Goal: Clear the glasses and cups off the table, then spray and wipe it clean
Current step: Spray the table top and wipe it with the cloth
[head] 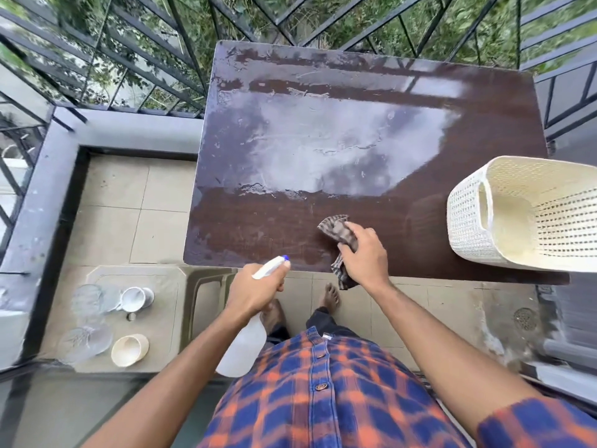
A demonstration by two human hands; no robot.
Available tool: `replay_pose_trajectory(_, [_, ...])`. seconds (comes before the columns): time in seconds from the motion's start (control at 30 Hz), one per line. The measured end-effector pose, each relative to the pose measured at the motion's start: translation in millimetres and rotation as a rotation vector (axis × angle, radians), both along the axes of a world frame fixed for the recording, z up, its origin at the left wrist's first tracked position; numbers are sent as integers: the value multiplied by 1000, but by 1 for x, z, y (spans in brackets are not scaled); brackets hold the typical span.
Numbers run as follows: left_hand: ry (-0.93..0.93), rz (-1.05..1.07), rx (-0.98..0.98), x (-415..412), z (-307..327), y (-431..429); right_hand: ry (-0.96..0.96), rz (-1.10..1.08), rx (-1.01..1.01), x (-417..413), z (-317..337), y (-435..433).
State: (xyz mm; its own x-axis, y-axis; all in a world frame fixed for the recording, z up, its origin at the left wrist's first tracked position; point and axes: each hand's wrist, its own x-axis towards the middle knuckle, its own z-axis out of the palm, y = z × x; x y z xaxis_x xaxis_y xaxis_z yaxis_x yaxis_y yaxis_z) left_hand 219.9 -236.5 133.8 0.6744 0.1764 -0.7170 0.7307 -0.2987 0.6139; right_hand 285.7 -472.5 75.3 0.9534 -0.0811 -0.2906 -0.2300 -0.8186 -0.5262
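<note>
Table (420,221) wet, streaked; tiled balcony (135,205)

The left hand (255,291) gripped a spray bottle (244,345) at the table's (420,101) near edge; beside it, the right hand (363,257) pressed a cloth (337,232) onto the table.

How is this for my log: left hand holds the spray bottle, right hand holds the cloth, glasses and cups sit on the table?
Not quite: the head view shows the glasses and cups on the plastic chair beside the table, not on it. The rest holds.
</note>
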Motion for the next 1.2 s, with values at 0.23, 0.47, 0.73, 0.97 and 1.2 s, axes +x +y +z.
replay_pose_trajectory(0.23, [-16, 133, -17, 5, -1, 21, 15, 246, -93, -21, -10, 63])
replay_pose_trajectory(0.47, [-87, 227, -36, 8, -8, 47, -151, 200, -242, -9, -27, 35])
replay_pose_trajectory(0.73, [-134, 351, -46, 0, 0, 75, -140, 223, -114, -6, -41, 75])
replay_pose_trajectory(0.97, [-122, 449, -48, -5, 5, 88, -190, 719, -21, -21, -44, 135])
replay_pose_trajectory(1.2, [-92, 471, -56, -5, -1, 94, -149, 415, -133, 0, -50, 12])
